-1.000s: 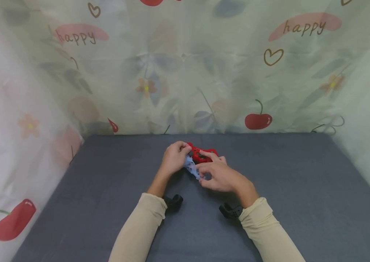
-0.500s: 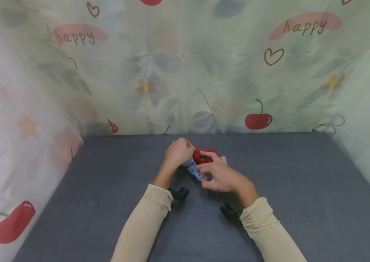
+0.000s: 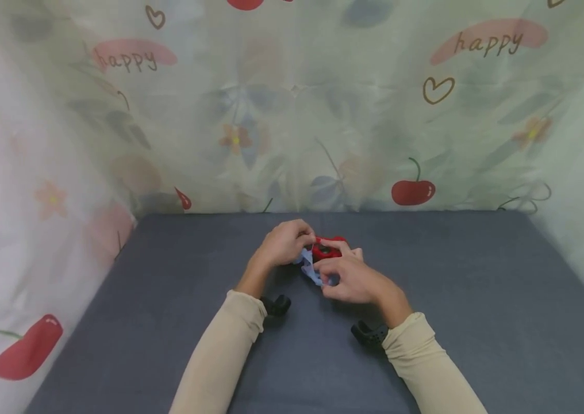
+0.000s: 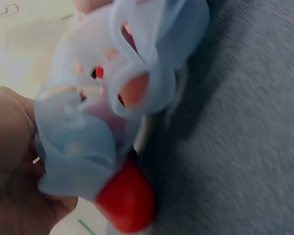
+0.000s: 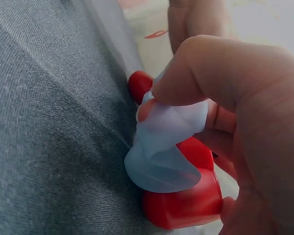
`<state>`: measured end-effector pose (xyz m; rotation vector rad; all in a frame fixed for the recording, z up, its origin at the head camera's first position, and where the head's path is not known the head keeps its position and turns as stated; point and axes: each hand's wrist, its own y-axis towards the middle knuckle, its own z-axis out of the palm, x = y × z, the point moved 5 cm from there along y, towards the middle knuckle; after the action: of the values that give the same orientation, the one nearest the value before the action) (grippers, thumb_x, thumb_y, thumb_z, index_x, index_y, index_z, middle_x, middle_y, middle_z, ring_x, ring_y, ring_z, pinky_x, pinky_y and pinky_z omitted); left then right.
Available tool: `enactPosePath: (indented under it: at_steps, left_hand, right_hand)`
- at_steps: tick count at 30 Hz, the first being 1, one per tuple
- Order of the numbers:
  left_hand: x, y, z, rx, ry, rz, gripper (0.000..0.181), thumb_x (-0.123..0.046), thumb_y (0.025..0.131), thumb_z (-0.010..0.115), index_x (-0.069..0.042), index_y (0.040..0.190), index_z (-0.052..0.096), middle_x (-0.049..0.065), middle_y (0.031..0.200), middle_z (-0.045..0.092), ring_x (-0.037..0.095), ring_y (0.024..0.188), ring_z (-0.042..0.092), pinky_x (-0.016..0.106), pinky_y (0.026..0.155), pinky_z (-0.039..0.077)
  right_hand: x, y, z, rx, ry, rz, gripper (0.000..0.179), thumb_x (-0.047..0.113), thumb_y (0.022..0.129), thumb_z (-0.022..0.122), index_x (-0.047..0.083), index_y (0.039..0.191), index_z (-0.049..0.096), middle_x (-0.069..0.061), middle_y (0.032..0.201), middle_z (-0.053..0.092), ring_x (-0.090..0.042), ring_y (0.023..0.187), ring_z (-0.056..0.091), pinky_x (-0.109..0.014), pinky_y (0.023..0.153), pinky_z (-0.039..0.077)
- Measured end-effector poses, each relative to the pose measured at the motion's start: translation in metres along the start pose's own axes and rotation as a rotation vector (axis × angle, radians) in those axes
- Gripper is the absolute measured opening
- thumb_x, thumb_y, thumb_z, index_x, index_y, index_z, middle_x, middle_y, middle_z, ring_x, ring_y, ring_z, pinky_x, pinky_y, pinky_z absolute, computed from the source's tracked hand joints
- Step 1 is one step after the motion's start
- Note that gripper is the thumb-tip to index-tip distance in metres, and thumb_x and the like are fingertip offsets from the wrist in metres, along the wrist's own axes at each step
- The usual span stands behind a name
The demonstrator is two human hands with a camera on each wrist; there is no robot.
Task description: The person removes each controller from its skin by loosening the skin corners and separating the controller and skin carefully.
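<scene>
A red game controller (image 3: 336, 238) is between both hands over the table, with a translucent pale-blue silicone cover (image 3: 310, 272) with cut-out holes bunched over part of it. My left hand (image 3: 283, 244) pinches the cover at its far left side; in the left wrist view the cover (image 4: 78, 147) is stretched and folded, and one red grip (image 4: 130, 198) sticks out beneath. My right hand (image 3: 356, 279) holds the controller and pinches the cover's near end. In the right wrist view, a loose flap of the cover (image 5: 159, 169) hangs over a red grip (image 5: 186, 203).
The dark grey cloth-covered table (image 3: 178, 322) extends around the hands. A patterned curtain (image 3: 292, 126) rises behind its back edge and along both sides. Black wrist mounts (image 3: 276, 306) sit on the inner side of each wrist.
My left hand has moved a little to the right across the controller, drawing part of the cover with it. The left grip that showed earlier is now hidden. My right hand has hardly moved.
</scene>
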<state>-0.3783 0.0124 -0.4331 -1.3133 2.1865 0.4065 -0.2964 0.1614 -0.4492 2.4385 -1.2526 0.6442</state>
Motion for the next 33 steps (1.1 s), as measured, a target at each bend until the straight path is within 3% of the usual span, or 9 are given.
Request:
enactPosePath:
  at_steps: [5, 9, 14, 20, 27, 28, 30, 33]
  left_hand:
    - [0.015, -0.003, 0.000, 0.033, -0.166, 0.112, 0.021, -0.028, 0.105, 0.057, -0.017, 0.109, 0.074, 0.002, 0.101, 0.062, 0.019, 0.083, 0.055, 0.033, 0.076, 0.047]
    - [0.027, -0.011, -0.006, 0.042, -0.249, 0.151, 0.021, -0.028, 0.105, 0.058, -0.015, 0.111, 0.074, 0.003, 0.104, 0.062, 0.019, 0.086, 0.053, 0.032, 0.076, 0.045]
    - [0.037, -0.020, -0.011, 0.015, -0.273, 0.130, 0.021, -0.030, 0.103, 0.061, -0.016, 0.112, 0.073, 0.003, 0.106, 0.064, 0.019, 0.091, 0.055, 0.032, 0.078, 0.045]
    - [0.036, -0.030, -0.012, -0.007, -0.262, 0.067, 0.022, -0.033, 0.103, 0.060, -0.018, 0.115, 0.071, 0.003, 0.115, 0.066, 0.020, 0.101, 0.054, 0.035, 0.085, 0.046]
    - [0.030, -0.032, -0.006, -0.063, -0.255, 0.052, 0.020, -0.036, 0.103, 0.060, -0.019, 0.110, 0.069, 0.001, 0.102, 0.066, 0.017, 0.084, 0.054, 0.032, 0.076, 0.045]
    - [0.029, -0.033, -0.006, -0.083, -0.255, 0.052, 0.019, -0.035, 0.103, 0.060, -0.019, 0.109, 0.068, 0.001, 0.100, 0.066, 0.016, 0.082, 0.054, 0.031, 0.075, 0.045]
    - [0.027, -0.035, -0.008, -0.127, -0.261, 0.042, 0.018, -0.033, 0.104, 0.058, -0.018, 0.108, 0.067, 0.001, 0.097, 0.065, 0.016, 0.079, 0.054, 0.032, 0.073, 0.045]
    - [0.027, -0.039, -0.012, -0.177, -0.286, 0.022, 0.016, -0.030, 0.105, 0.057, -0.017, 0.107, 0.065, 0.002, 0.094, 0.063, 0.018, 0.078, 0.053, 0.033, 0.072, 0.046]
  right_hand:
    - [-0.004, 0.001, 0.002, -0.003, 0.026, 0.023, 0.024, 0.021, 0.088, 0.068, 0.035, 0.072, 0.056, 0.014, 0.136, 0.067, -0.023, 0.154, 0.024, -0.052, 0.096, 0.024]
    - [-0.005, 0.003, 0.003, 0.010, 0.076, 0.046, 0.024, 0.021, 0.090, 0.065, 0.034, 0.072, 0.056, 0.020, 0.138, 0.064, -0.020, 0.153, 0.023, -0.053, 0.099, 0.024]
    - [-0.006, 0.002, -0.001, 0.014, 0.131, 0.071, 0.023, 0.022, 0.091, 0.065, 0.033, 0.071, 0.058, 0.019, 0.138, 0.064, -0.021, 0.154, 0.022, -0.055, 0.102, 0.024]
    - [-0.012, 0.000, -0.006, -0.015, 0.177, 0.065, 0.024, 0.022, 0.095, 0.065, 0.029, 0.072, 0.059, 0.011, 0.137, 0.067, -0.024, 0.157, 0.023, -0.059, 0.108, 0.025]
    - [-0.011, 0.000, -0.016, -0.106, 0.111, 0.035, 0.025, 0.019, 0.096, 0.068, 0.021, 0.073, 0.058, -0.006, 0.135, 0.070, -0.036, 0.156, 0.027, -0.068, 0.124, 0.012]
    - [-0.009, 0.001, -0.017, -0.114, 0.105, 0.034, 0.024, 0.020, 0.096, 0.068, 0.021, 0.074, 0.058, -0.007, 0.135, 0.069, -0.036, 0.156, 0.029, -0.066, 0.124, 0.013]
    - [-0.007, 0.000, -0.021, -0.134, 0.099, 0.041, 0.022, 0.021, 0.097, 0.068, 0.021, 0.076, 0.059, -0.007, 0.137, 0.068, -0.034, 0.155, 0.031, -0.060, 0.118, 0.034]
    - [-0.004, -0.002, -0.029, -0.201, 0.078, 0.069, 0.019, 0.021, 0.097, 0.069, 0.020, 0.080, 0.061, -0.005, 0.135, 0.069, -0.032, 0.148, 0.045, -0.045, 0.094, 0.051]
